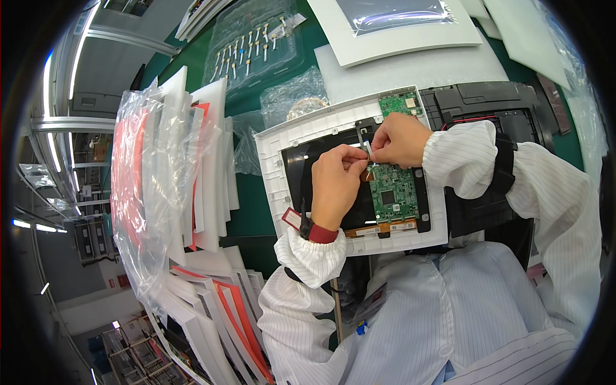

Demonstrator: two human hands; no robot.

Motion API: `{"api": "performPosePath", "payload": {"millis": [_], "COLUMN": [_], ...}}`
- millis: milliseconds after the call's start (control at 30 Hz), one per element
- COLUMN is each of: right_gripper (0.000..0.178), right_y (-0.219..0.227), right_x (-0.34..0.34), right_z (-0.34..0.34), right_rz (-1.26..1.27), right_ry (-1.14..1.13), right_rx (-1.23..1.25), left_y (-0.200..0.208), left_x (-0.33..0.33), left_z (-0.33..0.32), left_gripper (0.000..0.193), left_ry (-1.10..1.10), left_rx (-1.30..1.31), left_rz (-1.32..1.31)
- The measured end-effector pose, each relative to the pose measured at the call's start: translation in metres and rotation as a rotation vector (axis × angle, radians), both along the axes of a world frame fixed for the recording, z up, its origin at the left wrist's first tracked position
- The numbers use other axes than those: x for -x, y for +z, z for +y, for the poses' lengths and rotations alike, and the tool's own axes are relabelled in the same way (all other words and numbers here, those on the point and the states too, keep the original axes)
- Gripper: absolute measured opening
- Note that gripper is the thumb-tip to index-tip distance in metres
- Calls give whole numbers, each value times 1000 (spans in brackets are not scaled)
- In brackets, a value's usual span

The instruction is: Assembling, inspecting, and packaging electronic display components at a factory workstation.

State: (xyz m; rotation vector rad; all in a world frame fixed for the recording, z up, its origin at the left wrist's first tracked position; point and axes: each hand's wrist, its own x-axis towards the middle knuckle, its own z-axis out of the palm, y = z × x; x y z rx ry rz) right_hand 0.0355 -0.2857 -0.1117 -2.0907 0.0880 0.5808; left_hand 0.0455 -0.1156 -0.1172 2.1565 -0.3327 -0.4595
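Observation:
A white-framed display panel (273, 144) lies in front of me with its back facing up. A green circuit board (388, 189) is mounted on its black inner part, and a smaller green board (399, 102) sits by the top edge. My left hand (337, 183) and my right hand (399, 140) meet at the upper left edge of the larger board. Both pinch at a small white cable end or connector there, its details mostly covered by my fingertips. An orange flat strip (366, 231) runs along the panel's lower edge. A red band and a black strap circle my left wrist.
Stacked panels with white and red foam sheets (202, 160) stand at the left, partly in clear plastic. Behind lie a clear tray (253, 48) of small cables and bubble wrap (292, 96). A black housing (487, 102) is at the right, a white-framed screen (398, 32) beyond.

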Motion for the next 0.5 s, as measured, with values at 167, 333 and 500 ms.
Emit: {"api": "performPosePath", "payload": {"millis": [167,333,500], "right_gripper": [19,19,19], "right_y": [-4,-3,-2], "right_x": [0,1,3], "right_z": [0,0,-1], "right_rz": [3,2,-42], "right_ry": [-9,-5,-10], "right_rx": [-46,-19,16], "left_y": [-6,-4,-7], "left_x": [-1,-1,-1], "left_z": [4,4,5], "left_gripper": [12,16,16], "left_ry": [-24,-26,-44], "left_rx": [15,58,71], "left_rz": [-3,40,31]}}
